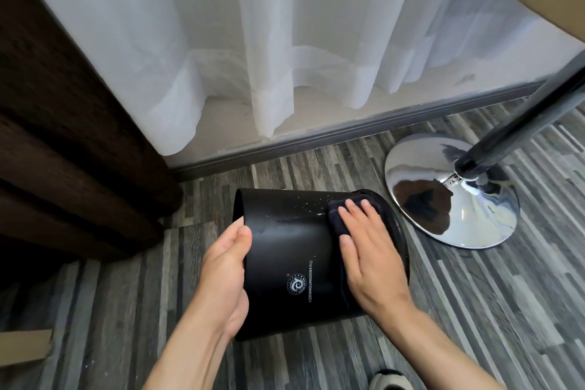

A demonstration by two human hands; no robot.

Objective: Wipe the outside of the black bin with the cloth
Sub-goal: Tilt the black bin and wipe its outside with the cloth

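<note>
The black bin (pixel 291 250) lies tipped on its side on the floor, a white logo and lettering on its wall, small pale specks near its far upper part. My left hand (pixel 226 272) grips the bin's left end, thumb on the outer wall. My right hand (pixel 368 256) lies flat, fingers spread, pressing a dark cloth (pixel 340 215) against the bin's right part. The cloth drapes over the curve and partly hides under my palm.
A chrome table base (pixel 421 193) with a dark pole (pixel 519 123) stands just right of the bin. White sheer curtain (pixel 253 57) and a grey skirting run behind. A dark brown curtain (pixel 63 136) is at left. Grey plank floor (pixel 474 310); a shoe tip (pixel 387 380) at the bottom.
</note>
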